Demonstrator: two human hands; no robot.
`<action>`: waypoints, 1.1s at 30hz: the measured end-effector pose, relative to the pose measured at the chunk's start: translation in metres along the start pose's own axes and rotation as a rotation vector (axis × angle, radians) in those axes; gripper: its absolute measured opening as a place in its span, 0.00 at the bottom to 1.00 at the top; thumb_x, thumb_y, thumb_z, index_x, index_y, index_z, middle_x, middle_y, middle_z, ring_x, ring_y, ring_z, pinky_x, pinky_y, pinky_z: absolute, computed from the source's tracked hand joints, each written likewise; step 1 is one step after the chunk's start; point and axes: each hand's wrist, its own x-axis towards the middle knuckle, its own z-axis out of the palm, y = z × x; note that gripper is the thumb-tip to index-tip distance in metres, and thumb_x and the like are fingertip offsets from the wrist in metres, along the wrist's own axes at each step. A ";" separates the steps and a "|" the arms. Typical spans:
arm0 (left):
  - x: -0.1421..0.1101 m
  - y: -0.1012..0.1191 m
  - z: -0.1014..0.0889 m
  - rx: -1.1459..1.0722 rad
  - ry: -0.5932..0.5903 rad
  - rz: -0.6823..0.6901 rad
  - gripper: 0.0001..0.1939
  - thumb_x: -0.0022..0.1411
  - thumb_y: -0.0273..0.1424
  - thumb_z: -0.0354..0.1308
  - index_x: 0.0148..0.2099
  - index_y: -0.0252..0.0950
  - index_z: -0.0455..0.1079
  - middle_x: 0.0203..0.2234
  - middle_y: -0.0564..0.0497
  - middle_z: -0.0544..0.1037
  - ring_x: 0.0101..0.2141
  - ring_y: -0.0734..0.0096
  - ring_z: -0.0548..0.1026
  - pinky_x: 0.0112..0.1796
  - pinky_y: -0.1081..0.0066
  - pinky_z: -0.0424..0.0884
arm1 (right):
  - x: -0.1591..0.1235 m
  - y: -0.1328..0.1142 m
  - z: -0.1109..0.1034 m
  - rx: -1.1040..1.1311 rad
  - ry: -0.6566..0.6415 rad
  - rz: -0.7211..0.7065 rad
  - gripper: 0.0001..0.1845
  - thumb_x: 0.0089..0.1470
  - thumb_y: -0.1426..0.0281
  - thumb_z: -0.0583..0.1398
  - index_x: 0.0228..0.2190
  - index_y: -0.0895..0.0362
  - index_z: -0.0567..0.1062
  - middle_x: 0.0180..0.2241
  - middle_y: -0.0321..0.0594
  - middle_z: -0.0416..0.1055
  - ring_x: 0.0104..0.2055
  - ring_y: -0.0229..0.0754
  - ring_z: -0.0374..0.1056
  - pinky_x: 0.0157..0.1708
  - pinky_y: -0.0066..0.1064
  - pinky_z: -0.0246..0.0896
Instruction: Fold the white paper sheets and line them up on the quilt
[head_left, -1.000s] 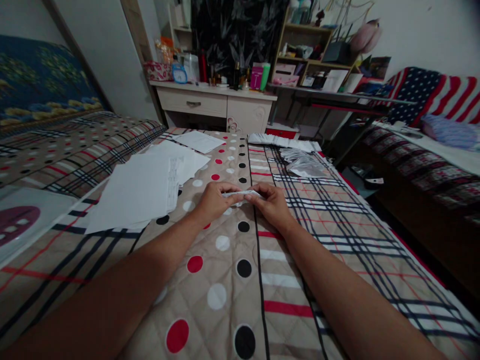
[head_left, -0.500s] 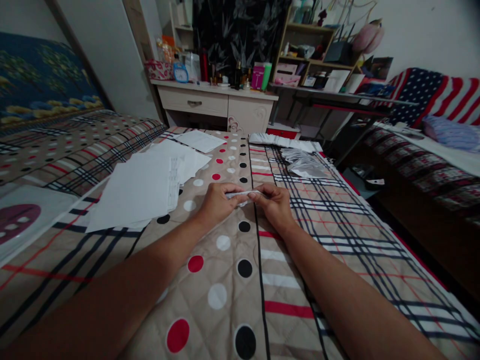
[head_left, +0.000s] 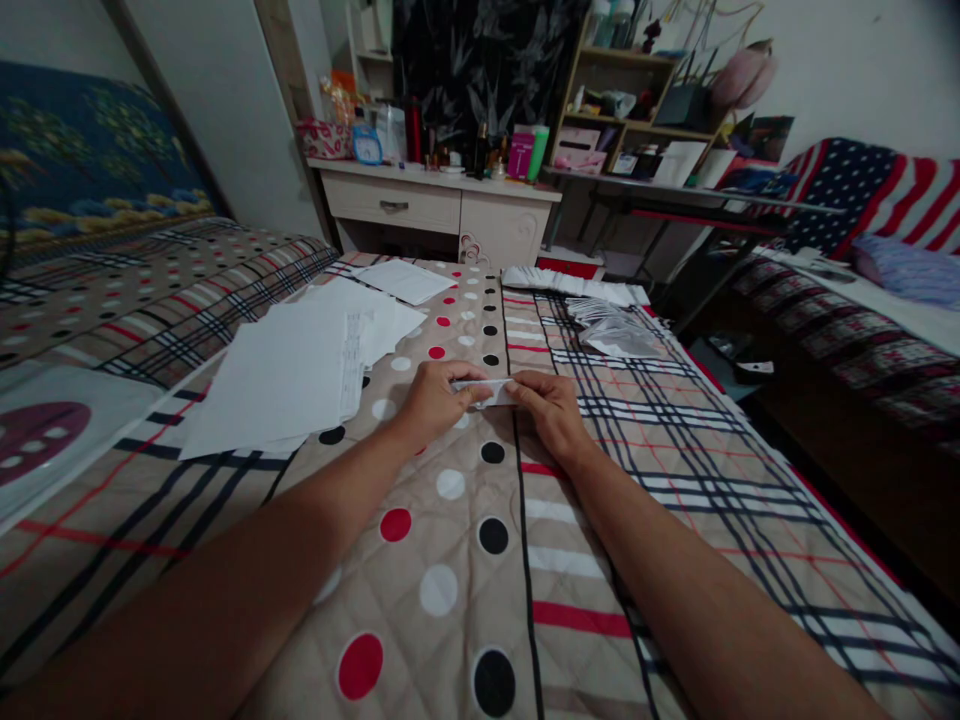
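Left arm: enters from the lower left corner, forearm slanting up and inward across the bed cover [head_left: 427,655]. Left hand [head_left: 431,403]: knuckles outward, fingers curled behind a small folded paper [head_left: 495,393], thumb pressed along its near side; grip narrow, paper pinched. Paper sits between the two hands, near the middle of the view, over the dotted band of the cover; whether it touches the cloth cannot be told. Right hand [head_left: 551,408]: pinches the right end of the same paper, thumb and fingers nearly together, thumb pointing inward. Right arm: runs from the lower right corner up and inward, roughly mirroring the left.

Materials, left to right. White package [head_left: 112,390]: smooth, printed with a dark pink oval, cut off by the left edge. Stack of paper [head_left: 270,375]: flat white sheets, matte, loosely spread, faint print along the right margin. Smaller white sheets [head_left: 409,281]: flat, beyond the stack. Held paper: white, narrow, flat-faced. Cover: quilted cloth, beige, with round dots, stripes and plaid. Row of white pieces [head_left: 574,285]: long, low, closely packed. Fanned pieces [head_left: 615,330]: thin, pale, overlapping, somewhat shiny at the near end.
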 end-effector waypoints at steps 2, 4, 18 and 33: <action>0.000 0.000 0.000 0.022 0.002 0.045 0.04 0.51 0.26 0.63 0.32 0.34 0.78 0.27 0.51 0.81 0.29 0.70 0.76 0.32 0.73 0.70 | 0.000 -0.001 0.000 -0.039 0.014 -0.014 0.14 0.54 0.66 0.57 0.20 0.59 0.71 0.20 0.33 0.59 0.24 0.35 0.54 0.25 0.29 0.47; -0.001 0.002 0.000 0.052 0.016 0.086 0.03 0.52 0.26 0.63 0.32 0.33 0.78 0.27 0.51 0.81 0.29 0.70 0.77 0.32 0.73 0.70 | 0.001 -0.002 0.000 -0.089 0.028 -0.040 0.14 0.54 0.67 0.57 0.20 0.59 0.72 0.19 0.33 0.61 0.24 0.35 0.56 0.25 0.29 0.48; 0.003 0.000 -0.010 0.122 -0.054 0.032 0.06 0.52 0.32 0.66 0.31 0.35 0.79 0.26 0.51 0.81 0.27 0.70 0.76 0.30 0.72 0.68 | 0.002 -0.001 -0.008 -0.380 -0.082 -0.214 0.17 0.59 0.67 0.54 0.20 0.57 0.69 0.22 0.36 0.65 0.26 0.37 0.60 0.29 0.30 0.52; 0.009 0.001 -0.014 0.063 -0.080 -0.049 0.08 0.56 0.28 0.58 0.32 0.34 0.79 0.26 0.51 0.81 0.28 0.70 0.77 0.29 0.73 0.71 | 0.004 0.002 -0.011 -0.293 -0.034 -0.170 0.15 0.57 0.64 0.57 0.26 0.59 0.78 0.24 0.38 0.71 0.28 0.39 0.65 0.30 0.30 0.55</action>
